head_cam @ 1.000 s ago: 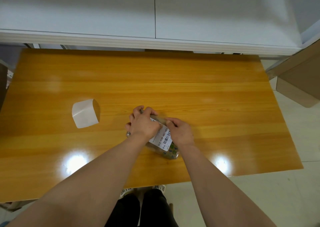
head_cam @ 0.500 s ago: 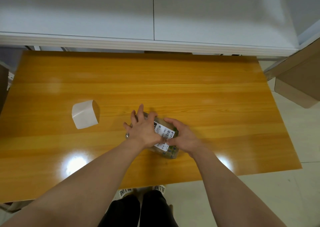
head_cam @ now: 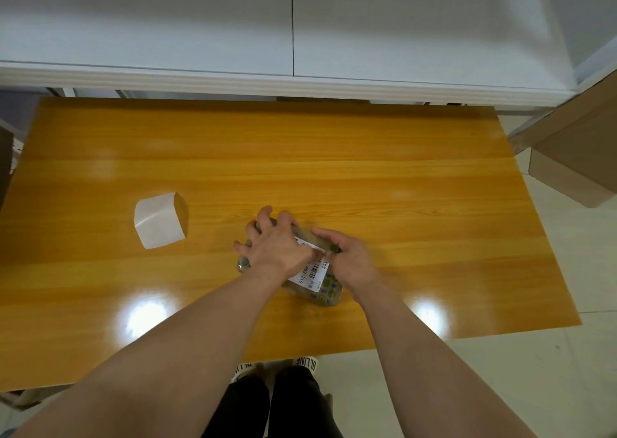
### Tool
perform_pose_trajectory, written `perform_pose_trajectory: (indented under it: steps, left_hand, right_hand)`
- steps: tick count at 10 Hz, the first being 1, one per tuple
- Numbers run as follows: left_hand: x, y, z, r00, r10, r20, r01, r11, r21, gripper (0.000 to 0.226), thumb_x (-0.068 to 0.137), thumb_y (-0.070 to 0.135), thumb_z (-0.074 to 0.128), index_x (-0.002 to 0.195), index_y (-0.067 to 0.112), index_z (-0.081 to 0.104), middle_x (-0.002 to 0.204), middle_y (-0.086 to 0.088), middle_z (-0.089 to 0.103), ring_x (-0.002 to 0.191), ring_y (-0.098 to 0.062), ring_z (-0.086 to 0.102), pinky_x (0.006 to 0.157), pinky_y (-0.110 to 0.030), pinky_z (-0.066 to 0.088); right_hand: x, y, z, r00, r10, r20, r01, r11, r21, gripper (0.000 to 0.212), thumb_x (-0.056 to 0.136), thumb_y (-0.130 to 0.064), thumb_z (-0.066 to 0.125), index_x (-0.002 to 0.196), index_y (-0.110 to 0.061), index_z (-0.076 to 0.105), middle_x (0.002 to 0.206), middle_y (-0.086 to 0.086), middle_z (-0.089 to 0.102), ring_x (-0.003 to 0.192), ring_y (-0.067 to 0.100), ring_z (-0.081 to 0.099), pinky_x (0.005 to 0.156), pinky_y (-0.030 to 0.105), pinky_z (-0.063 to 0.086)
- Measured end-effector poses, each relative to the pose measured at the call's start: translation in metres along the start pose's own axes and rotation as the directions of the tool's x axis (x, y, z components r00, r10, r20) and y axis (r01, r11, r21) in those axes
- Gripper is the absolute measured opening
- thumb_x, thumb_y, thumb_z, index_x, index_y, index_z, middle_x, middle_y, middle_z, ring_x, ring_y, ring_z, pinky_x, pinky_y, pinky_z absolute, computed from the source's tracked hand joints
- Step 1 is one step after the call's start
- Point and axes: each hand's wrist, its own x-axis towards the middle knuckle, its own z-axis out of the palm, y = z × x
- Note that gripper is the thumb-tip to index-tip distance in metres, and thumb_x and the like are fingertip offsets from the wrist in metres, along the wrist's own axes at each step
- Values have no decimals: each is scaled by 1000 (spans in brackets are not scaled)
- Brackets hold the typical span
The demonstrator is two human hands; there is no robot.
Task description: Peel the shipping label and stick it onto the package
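Observation:
A small clear package [head_cam: 325, 292] with a green-patterned content lies on the wooden table [head_cam: 367, 177] near its front edge. A white shipping label [head_cam: 310, 272] with a barcode lies across the package's top. My left hand [head_cam: 278, 247] lies flat over the package's far left part, fingers spread and curled over its far edge. My right hand [head_cam: 347, 260] grips the package's right side, its thumb and fingers on the label's upper edge. The package's far half is hidden under both hands.
A curled white backing sheet [head_cam: 158, 220] lies on the table to the left of the hands. A cardboard box [head_cam: 577, 167] stands off the table's right edge. A white cabinet [head_cam: 293, 30] runs along the far side. My legs and shoes show below the front edge.
My left hand has shifted slightly up over the package's far edge. My right hand has slid along the label toward its upper end. The backing sheet has not moved.

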Motion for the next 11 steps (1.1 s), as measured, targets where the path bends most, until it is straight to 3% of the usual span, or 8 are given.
perform_pose_trajectory:
  steps: [1,2,3,6,7,9,10,11]
  left_hand:
    - [1,1,-2,1000,-15,12,15,999,-35,64,55,59,74,110,43,44,150,4,18,136,-34,21,101,-60,25]
    - [1,1,-3,1000,-19,25,21,998,-66,60,56,59,74,107,43,46,148,4,19,134,-33,22,100,-58,28]
    - [1,1,-6,999,-27,38,31,993,-112,53,61,60,73,105,43,49,146,5,21,132,-32,24,98,-54,30]
    - [4,-2,-17,997,-69,16,71,968,-241,11,88,38,59,99,40,61,141,6,31,125,-27,30,96,-48,30]
    - [5,-6,-21,1000,-17,7,18,961,-277,25,99,30,43,107,39,64,145,5,32,130,-25,28,99,-47,31]
    - [2,-5,-39,993,89,-74,-102,975,-198,34,98,24,44,128,37,54,152,1,32,142,-26,20,111,-57,25]
    - [-1,-1,-56,974,182,-134,-206,958,-201,28,98,24,47,123,31,57,140,-1,46,136,-27,33,107,-50,34]
    - [-8,0,-75,947,284,-151,-319,890,-325,21,100,22,48,115,22,62,118,-2,63,110,-24,57,88,-41,50]
  right_hand:
    - [3,2,4,999,19,-47,-20,999,-26,54,96,7,45,124,-33,68,113,-2,69,96,28,70,84,53,58]
    - [6,4,7,997,22,-80,-23,1000,-17,51,96,5,44,121,-32,70,104,-4,71,91,34,71,81,52,60]
    - [5,-2,6,996,-3,-94,-2,998,-55,45,100,1,41,123,-25,70,102,2,72,73,17,64,71,37,56]
    - [8,-10,7,997,-57,-47,46,976,-211,38,104,-14,39,129,-28,64,109,1,71,80,15,65,70,35,55]
    - [6,-16,11,996,-67,-51,49,954,-296,39,102,-18,42,129,-38,62,104,3,74,70,18,62,63,35,53]
    - [5,-41,16,994,-101,-51,73,916,-395,36,102,-23,44,132,-40,56,120,10,65,90,26,64,58,29,48]
    - [-2,-60,14,984,-169,-51,133,900,-415,34,102,-23,45,133,-33,56,128,9,64,100,25,65,75,37,55]
    - [-17,-80,8,974,-214,-68,171,904,-392,33,104,-21,45,135,-23,57,133,7,64,112,26,63,83,32,50]
